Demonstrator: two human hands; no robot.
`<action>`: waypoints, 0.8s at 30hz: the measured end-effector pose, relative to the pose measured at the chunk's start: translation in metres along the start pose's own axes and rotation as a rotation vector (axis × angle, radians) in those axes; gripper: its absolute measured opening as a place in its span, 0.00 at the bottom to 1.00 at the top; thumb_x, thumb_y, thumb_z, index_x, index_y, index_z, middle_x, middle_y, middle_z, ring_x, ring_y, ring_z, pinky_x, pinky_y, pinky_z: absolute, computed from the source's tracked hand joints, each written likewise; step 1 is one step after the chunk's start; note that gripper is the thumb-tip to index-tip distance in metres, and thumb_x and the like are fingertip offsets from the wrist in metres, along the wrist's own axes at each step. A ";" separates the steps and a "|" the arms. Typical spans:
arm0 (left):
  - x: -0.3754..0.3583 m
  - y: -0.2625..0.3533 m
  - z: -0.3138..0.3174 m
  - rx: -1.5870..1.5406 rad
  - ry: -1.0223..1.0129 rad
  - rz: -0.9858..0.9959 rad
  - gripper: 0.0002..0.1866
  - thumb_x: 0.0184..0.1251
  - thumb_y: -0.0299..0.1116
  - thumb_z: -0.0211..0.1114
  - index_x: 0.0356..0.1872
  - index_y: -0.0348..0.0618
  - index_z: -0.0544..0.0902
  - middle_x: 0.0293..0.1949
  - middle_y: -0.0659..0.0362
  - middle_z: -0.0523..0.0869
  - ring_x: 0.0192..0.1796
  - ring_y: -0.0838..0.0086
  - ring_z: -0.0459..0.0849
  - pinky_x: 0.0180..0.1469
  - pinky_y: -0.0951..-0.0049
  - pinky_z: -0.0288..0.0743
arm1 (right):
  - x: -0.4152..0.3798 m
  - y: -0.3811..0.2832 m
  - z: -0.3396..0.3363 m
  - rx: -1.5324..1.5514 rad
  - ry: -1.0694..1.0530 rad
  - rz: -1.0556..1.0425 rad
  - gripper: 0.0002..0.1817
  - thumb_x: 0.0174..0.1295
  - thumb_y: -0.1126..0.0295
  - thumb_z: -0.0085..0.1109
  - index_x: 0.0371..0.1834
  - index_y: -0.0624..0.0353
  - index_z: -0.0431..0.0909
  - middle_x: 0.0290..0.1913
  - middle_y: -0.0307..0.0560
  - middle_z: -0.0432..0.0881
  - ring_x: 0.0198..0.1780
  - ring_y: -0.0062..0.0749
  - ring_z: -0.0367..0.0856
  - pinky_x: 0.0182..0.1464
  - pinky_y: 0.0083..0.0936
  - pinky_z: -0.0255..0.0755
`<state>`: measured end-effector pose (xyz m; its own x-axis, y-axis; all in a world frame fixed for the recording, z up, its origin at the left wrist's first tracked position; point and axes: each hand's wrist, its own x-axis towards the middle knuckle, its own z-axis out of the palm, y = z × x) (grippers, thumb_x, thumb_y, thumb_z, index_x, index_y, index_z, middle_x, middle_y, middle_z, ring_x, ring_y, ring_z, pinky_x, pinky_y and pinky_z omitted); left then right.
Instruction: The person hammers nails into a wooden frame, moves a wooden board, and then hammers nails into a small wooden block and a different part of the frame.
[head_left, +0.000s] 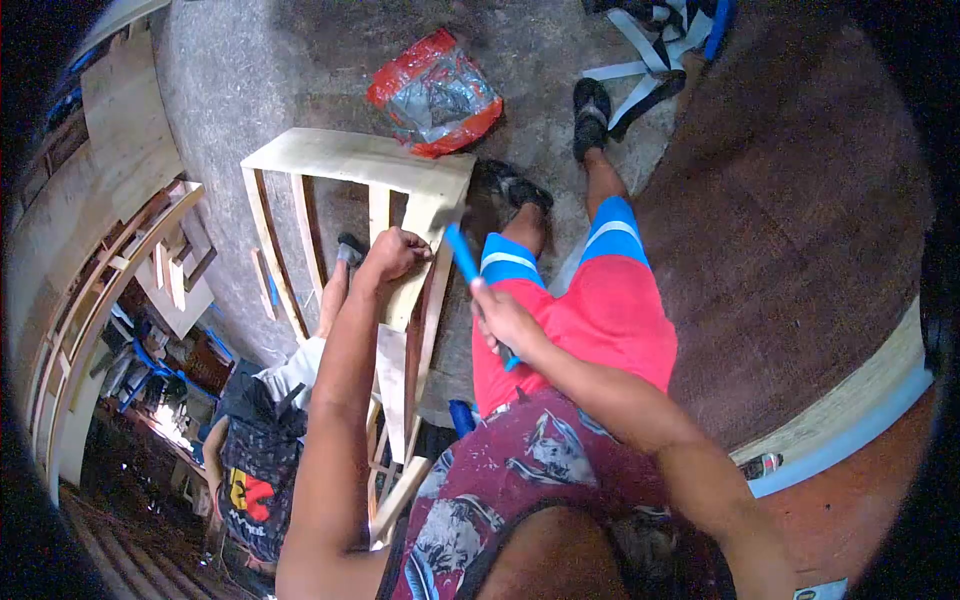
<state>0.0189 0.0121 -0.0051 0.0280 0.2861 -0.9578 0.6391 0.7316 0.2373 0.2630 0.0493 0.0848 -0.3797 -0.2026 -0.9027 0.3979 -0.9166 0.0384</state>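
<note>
Concrete floor (250, 70), one wooden frame (350, 160), two hands, left hand (395, 252), right hand (503, 318) gripping one blue-handled tool (462, 252)

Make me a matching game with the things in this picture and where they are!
Things:
1. pale wooden frame
2. blue-handled tool
3. red and silver plastic bag
4. black backpack

Places:
A. lying on the grey floor beyond the frame
B. in the right hand
C. gripped by the left hand
D. at lower left, beside the left arm

Pairs: 1-C, 2-B, 3-A, 4-D
</note>
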 end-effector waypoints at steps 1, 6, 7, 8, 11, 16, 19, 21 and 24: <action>-0.001 0.001 -0.002 0.046 -0.024 0.004 0.10 0.56 0.37 0.66 0.35 0.44 0.86 0.32 0.50 0.86 0.34 0.65 0.86 0.41 0.68 0.77 | -0.002 -0.005 0.000 0.004 0.001 -0.001 0.29 0.66 0.39 0.36 0.27 0.55 0.66 0.14 0.36 0.65 0.11 0.22 0.64 0.13 0.21 0.63; -0.019 -0.021 -0.005 0.168 0.226 -0.110 0.16 0.63 0.42 0.57 0.37 0.39 0.85 0.35 0.45 0.85 0.40 0.55 0.84 0.45 0.61 0.75 | -0.012 -0.040 -0.011 0.261 0.084 -0.267 0.28 0.67 0.40 0.35 0.27 0.55 0.66 0.14 0.37 0.65 0.10 0.23 0.64 0.11 0.22 0.62; -0.029 -0.018 -0.007 0.277 0.331 -0.265 0.21 0.67 0.45 0.50 0.38 0.36 0.84 0.37 0.42 0.84 0.42 0.51 0.83 0.47 0.58 0.75 | -0.013 -0.046 -0.012 0.336 0.125 -0.406 0.28 0.67 0.41 0.35 0.27 0.55 0.66 0.14 0.37 0.66 0.09 0.24 0.64 0.10 0.24 0.61; -0.042 -0.007 -0.008 0.280 0.333 -0.265 0.21 0.67 0.45 0.50 0.38 0.36 0.84 0.37 0.42 0.84 0.42 0.51 0.83 0.47 0.58 0.75 | -0.012 -0.041 -0.007 0.316 0.198 -0.487 0.27 0.68 0.42 0.35 0.27 0.55 0.66 0.13 0.37 0.66 0.09 0.23 0.64 0.09 0.23 0.59; -0.064 0.011 -0.005 0.363 0.286 -0.408 0.26 0.70 0.45 0.43 0.36 0.31 0.83 0.39 0.38 0.82 0.46 0.46 0.81 0.50 0.54 0.72 | -0.001 -0.006 0.005 0.105 -0.010 -0.182 0.28 0.67 0.41 0.36 0.27 0.56 0.67 0.13 0.37 0.66 0.09 0.23 0.64 0.09 0.23 0.60; -0.036 -0.041 0.009 0.358 0.200 -0.404 0.27 0.70 0.44 0.41 0.34 0.30 0.82 0.41 0.38 0.81 0.47 0.46 0.80 0.51 0.55 0.72 | -0.024 -0.046 -0.013 0.159 0.038 -0.272 0.32 0.65 0.37 0.33 0.27 0.57 0.68 0.12 0.37 0.65 0.09 0.23 0.65 0.11 0.22 0.61; -0.038 -0.034 0.008 0.359 0.167 -0.448 0.27 0.71 0.44 0.41 0.35 0.30 0.82 0.43 0.37 0.81 0.49 0.45 0.79 0.52 0.55 0.72 | -0.027 -0.071 -0.022 0.439 0.145 -0.555 0.29 0.65 0.37 0.34 0.29 0.55 0.65 0.12 0.37 0.63 0.09 0.23 0.63 0.10 0.20 0.60; -0.045 -0.022 0.009 0.299 0.207 -0.474 0.26 0.71 0.43 0.41 0.36 0.30 0.82 0.43 0.37 0.81 0.49 0.45 0.79 0.52 0.54 0.71 | 0.044 0.004 -0.007 0.070 0.519 -0.792 0.29 0.66 0.38 0.35 0.27 0.54 0.65 0.12 0.37 0.63 0.09 0.24 0.62 0.11 0.21 0.60; -0.043 -0.038 0.017 0.379 0.185 -0.391 0.25 0.70 0.42 0.42 0.39 0.29 0.81 0.43 0.37 0.80 0.50 0.47 0.79 0.53 0.55 0.71 | 0.003 -0.002 -0.002 0.183 0.042 -0.150 0.29 0.65 0.38 0.36 0.24 0.54 0.65 0.13 0.37 0.65 0.09 0.24 0.63 0.11 0.22 0.61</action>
<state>0.0067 -0.0388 0.0244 -0.3792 0.1677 -0.9100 0.8069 0.5413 -0.2365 0.2631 0.0514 0.0810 -0.3864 -0.0486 -0.9211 0.1806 -0.9833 -0.0239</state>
